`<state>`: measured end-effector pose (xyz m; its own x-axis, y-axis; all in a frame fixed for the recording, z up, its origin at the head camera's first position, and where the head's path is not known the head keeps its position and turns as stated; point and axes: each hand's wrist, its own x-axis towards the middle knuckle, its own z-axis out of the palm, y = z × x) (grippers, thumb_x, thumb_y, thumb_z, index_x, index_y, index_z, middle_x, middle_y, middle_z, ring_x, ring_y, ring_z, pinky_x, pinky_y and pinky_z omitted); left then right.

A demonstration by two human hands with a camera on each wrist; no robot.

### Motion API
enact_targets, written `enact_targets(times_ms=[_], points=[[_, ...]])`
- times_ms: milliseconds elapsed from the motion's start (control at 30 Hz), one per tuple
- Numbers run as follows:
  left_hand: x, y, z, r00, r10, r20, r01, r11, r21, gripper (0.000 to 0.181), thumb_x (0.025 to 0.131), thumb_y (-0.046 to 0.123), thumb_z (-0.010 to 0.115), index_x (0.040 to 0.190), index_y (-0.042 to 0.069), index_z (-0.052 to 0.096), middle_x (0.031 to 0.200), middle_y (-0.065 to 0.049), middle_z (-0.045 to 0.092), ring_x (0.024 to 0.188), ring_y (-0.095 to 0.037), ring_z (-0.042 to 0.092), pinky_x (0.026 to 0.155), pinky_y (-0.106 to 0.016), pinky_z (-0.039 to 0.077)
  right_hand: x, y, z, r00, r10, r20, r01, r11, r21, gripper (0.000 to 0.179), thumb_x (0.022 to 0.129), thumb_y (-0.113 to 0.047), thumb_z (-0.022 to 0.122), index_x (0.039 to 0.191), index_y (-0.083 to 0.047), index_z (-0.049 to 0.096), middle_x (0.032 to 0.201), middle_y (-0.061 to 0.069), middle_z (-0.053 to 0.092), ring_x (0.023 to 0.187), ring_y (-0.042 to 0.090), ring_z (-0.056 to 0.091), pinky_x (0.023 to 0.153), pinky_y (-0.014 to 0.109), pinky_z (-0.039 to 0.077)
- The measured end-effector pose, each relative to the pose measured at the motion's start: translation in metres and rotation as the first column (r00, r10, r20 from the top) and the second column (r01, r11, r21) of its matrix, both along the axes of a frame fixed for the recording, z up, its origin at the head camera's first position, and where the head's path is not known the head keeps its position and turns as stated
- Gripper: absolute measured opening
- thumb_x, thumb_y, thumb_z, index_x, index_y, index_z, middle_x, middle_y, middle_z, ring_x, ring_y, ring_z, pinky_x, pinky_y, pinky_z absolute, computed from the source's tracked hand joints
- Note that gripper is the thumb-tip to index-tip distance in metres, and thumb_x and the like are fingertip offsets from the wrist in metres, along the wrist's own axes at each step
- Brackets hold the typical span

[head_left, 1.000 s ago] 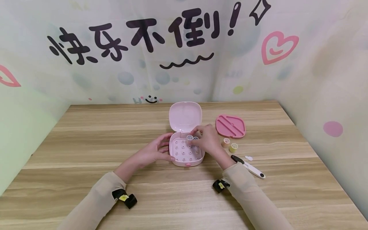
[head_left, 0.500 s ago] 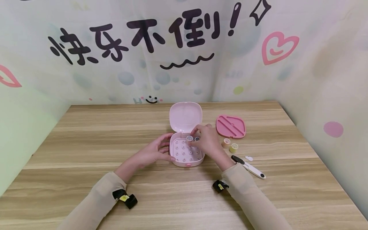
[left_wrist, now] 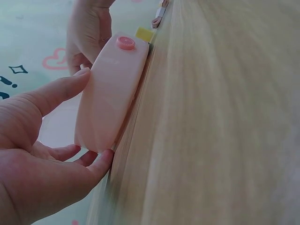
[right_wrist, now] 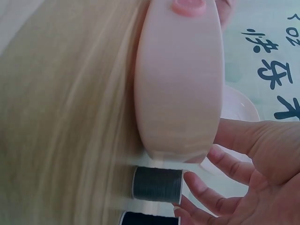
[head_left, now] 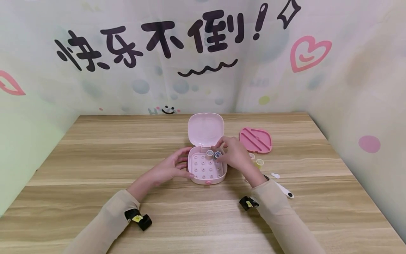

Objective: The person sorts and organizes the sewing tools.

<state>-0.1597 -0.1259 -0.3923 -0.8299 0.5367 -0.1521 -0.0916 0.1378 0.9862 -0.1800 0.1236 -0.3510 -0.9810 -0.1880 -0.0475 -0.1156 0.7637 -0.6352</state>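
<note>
A pale pink sewing box [head_left: 207, 181] with its lid raised shows rows of small pegs. My left hand [head_left: 168, 168] grips its left side, thumb [left_wrist: 61, 91] at the rim and fingertips low along the wall. Inside, at the back, a light-topped thread spool [head_left: 209, 154] and a darker spool [head_left: 217, 155] stand side by side. My right hand [head_left: 236, 154] is over the back right corner, thumb and fingers loosely bent beside the darker spool. In the right wrist view its fingertips come right up to a grey-green thread spool [right_wrist: 158, 184] outside the box; a black spool [right_wrist: 149, 219] lies beyond.
A deep pink divided tray [head_left: 255, 140] lies at the back right. A yellow spool [head_left: 259, 163] and a partly hidden spool [head_left: 252, 156] stand behind the right wrist. Near the right sleeve are a white-handled tool [head_left: 287, 192] and a small white piece [head_left: 275, 175].
My right hand has shifted right, away from the light-topped spool, which stays in the box; more of the darker spool shows. The left hand stays on the box.
</note>
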Motion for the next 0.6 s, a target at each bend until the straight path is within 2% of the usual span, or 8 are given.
enact_targets(times_ms=[200,400,467,600], points=[[0.0,-0.001,0.0,1.0,0.008,0.003,-0.008,1.0,-0.007,0.096,0.08,-0.003,0.078,0.157,0.002,0.021,0.16,-0.023,0.026,0.144,-0.042,0.033,0.119,-0.047,0.035,-0.001,0.003,0.0,1.0,-0.007,-0.01,0.007,1.0,-0.001,0.029,0.078,-0.012,0.085,0.101,-0.009,0.067,0.109,0.016,0.066,0.098,0.031,0.059,0.082,0.042,0.053],[0.0,-0.001,0.0,1.0,0.007,-0.005,-0.007,1.0,-0.009,0.094,0.08,-0.004,0.078,0.156,0.002,0.023,0.159,-0.023,0.028,0.144,-0.042,0.033,0.119,-0.047,0.035,0.0,0.01,0.003,0.999,-0.007,0.04,0.009,0.999,-0.05,0.03,0.081,-0.015,0.084,0.104,-0.009,0.065,0.113,0.017,0.065,0.102,0.032,0.06,0.079,0.041,0.056],[0.0,-0.001,0.0,1.0,0.005,-0.008,-0.005,1.0,-0.007,0.094,0.08,-0.004,0.078,0.156,0.002,0.023,0.159,-0.023,0.028,0.144,-0.042,0.033,0.12,-0.047,0.034,0.001,0.016,0.004,0.999,0.008,0.048,-0.003,0.996,-0.087,0.031,0.082,-0.014,0.083,0.106,-0.008,0.064,0.114,0.016,0.065,0.105,0.033,0.06,0.081,0.042,0.058],[0.0,-0.001,0.0,1.0,0.005,-0.006,-0.005,1.0,-0.011,0.093,0.081,-0.004,0.078,0.156,0.003,0.024,0.159,-0.022,0.029,0.144,-0.041,0.034,0.12,-0.047,0.035,0.003,0.029,0.008,0.998,0.066,0.014,-0.063,0.986,-0.153,0.034,0.082,-0.012,0.082,0.11,-0.004,0.065,0.114,0.018,0.066,0.106,0.035,0.062,0.088,0.046,0.058]])
